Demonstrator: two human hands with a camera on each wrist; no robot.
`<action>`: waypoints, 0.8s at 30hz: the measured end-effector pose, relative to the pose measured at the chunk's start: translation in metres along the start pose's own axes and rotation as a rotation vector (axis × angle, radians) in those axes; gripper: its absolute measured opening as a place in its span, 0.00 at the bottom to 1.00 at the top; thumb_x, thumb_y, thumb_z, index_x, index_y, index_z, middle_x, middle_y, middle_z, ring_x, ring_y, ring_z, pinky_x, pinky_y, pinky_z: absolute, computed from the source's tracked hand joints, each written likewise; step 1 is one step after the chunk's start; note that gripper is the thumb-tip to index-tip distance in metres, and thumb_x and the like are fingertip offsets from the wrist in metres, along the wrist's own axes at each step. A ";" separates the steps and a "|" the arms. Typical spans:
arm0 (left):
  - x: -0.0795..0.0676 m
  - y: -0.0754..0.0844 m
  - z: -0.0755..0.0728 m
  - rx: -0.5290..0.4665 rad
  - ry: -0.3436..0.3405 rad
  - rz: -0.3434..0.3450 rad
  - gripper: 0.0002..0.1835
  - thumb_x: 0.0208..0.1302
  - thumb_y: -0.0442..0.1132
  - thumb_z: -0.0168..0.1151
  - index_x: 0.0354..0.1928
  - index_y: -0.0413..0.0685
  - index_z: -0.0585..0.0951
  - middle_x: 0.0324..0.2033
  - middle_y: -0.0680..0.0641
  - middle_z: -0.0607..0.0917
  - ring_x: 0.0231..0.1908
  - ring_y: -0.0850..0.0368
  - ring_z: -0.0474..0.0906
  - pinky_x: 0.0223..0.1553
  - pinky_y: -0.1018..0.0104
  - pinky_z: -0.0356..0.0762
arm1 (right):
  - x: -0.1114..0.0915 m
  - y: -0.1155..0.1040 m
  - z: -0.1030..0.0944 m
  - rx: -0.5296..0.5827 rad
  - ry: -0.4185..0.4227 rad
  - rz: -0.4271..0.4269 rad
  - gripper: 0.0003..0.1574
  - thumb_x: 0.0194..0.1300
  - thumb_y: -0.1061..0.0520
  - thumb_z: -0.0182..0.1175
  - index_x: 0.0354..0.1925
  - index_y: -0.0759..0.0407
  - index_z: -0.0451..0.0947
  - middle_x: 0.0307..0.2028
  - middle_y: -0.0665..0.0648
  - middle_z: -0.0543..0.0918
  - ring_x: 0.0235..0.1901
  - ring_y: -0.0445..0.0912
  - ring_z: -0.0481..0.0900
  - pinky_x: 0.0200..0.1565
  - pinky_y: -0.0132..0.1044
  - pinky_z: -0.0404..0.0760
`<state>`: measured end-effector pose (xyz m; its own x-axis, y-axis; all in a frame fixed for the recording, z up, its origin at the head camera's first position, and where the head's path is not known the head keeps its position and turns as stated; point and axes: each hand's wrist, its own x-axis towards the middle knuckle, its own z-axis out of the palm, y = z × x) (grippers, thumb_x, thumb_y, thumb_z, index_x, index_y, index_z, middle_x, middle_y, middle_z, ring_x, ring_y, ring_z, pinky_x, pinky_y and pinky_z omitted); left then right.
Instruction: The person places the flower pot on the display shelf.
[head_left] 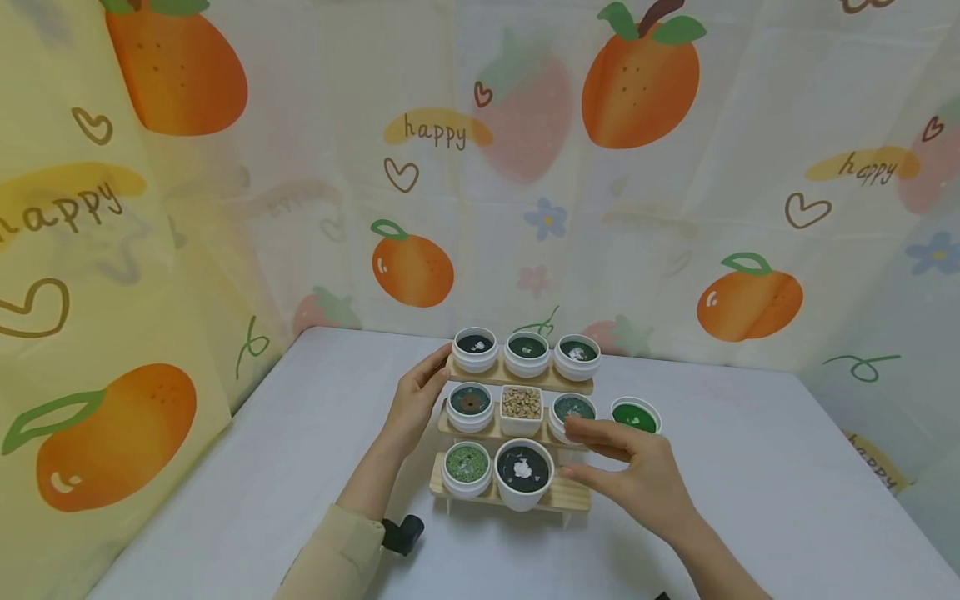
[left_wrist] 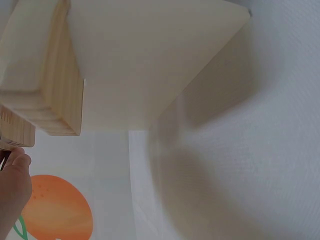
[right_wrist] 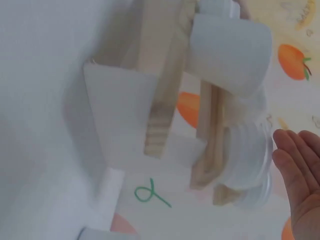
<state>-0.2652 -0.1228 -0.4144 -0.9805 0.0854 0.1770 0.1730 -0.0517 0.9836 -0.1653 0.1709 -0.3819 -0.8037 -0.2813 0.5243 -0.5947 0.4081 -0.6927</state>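
Observation:
A three-tier wooden stand [head_left: 570, 497] with white supports carries several small white bowls. My left hand [head_left: 416, 398] holds the left end of the top board; in the left wrist view its fingertips meet the wood. My right hand [head_left: 637, 471] is at the stand's right side, fingers extended and holding nothing, overlapping the middle-right bowl [head_left: 574, 406] in the head view. Nearest its thumb on the bottom board is a larger cup [head_left: 523, 473] with dark contents and a white patch. Beside that cup sits a bowl of green bits [head_left: 467, 468].
One white bowl with green contents [head_left: 636, 415] stands on the table right of the stand, partly behind my right hand. A square bowl of tan pieces [head_left: 521, 408] is on the middle board. Near my left sleeve is a black object [head_left: 403, 535]. Fruit-printed cloth [head_left: 480, 250] hangs behind.

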 end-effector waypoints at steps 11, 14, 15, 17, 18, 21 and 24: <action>-0.002 0.002 0.000 0.011 0.006 -0.011 0.26 0.76 0.35 0.47 0.73 0.41 0.63 0.73 0.40 0.67 0.74 0.47 0.61 0.78 0.53 0.57 | 0.009 0.009 -0.035 -0.039 0.160 0.020 0.29 0.47 0.67 0.76 0.51 0.60 0.83 0.47 0.49 0.89 0.47 0.28 0.84 0.49 0.21 0.83; -0.001 0.001 0.000 0.012 0.002 -0.008 0.26 0.76 0.35 0.47 0.73 0.40 0.63 0.73 0.40 0.66 0.75 0.47 0.60 0.78 0.53 0.56 | 0.010 0.015 -0.042 -0.015 0.191 0.054 0.28 0.48 0.67 0.75 0.50 0.60 0.83 0.47 0.39 0.88 0.47 0.27 0.84 0.49 0.21 0.83; -0.001 0.001 0.000 0.012 0.001 -0.007 0.26 0.76 0.35 0.47 0.73 0.40 0.63 0.73 0.40 0.66 0.75 0.46 0.60 0.78 0.53 0.56 | 0.011 0.016 -0.044 -0.009 0.199 0.066 0.27 0.49 0.67 0.75 0.50 0.61 0.83 0.47 0.38 0.87 0.46 0.27 0.84 0.50 0.20 0.82; -0.001 0.001 0.000 0.012 0.001 -0.007 0.26 0.76 0.35 0.46 0.73 0.40 0.63 0.73 0.39 0.66 0.75 0.46 0.60 0.78 0.53 0.56 | 0.012 0.020 -0.047 -0.005 0.208 0.095 0.27 0.50 0.67 0.74 0.51 0.61 0.83 0.46 0.36 0.86 0.47 0.26 0.84 0.50 0.19 0.82; -0.002 0.001 0.000 0.010 0.003 -0.008 0.26 0.76 0.35 0.47 0.73 0.40 0.63 0.73 0.40 0.66 0.75 0.46 0.60 0.78 0.53 0.56 | 0.012 0.021 -0.049 -0.015 0.211 0.110 0.27 0.51 0.66 0.74 0.52 0.62 0.83 0.46 0.35 0.86 0.47 0.25 0.83 0.50 0.18 0.81; -0.002 0.002 0.000 0.010 0.005 -0.008 0.26 0.76 0.35 0.47 0.73 0.40 0.63 0.73 0.40 0.66 0.75 0.46 0.60 0.78 0.53 0.56 | 0.013 0.027 -0.053 -0.035 0.222 0.171 0.29 0.53 0.63 0.74 0.54 0.61 0.82 0.47 0.33 0.85 0.47 0.23 0.82 0.50 0.15 0.79; -0.002 0.001 0.000 0.013 0.007 -0.007 0.26 0.76 0.35 0.47 0.73 0.40 0.63 0.73 0.39 0.66 0.75 0.46 0.60 0.78 0.52 0.56 | 0.014 0.034 -0.054 -0.079 0.234 0.235 0.30 0.54 0.59 0.75 0.56 0.59 0.81 0.49 0.40 0.86 0.46 0.20 0.80 0.50 0.13 0.78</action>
<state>-0.2634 -0.1232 -0.4138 -0.9823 0.0792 0.1697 0.1671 -0.0385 0.9852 -0.1952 0.2280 -0.3713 -0.8870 0.0312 0.4607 -0.3832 0.5071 -0.7720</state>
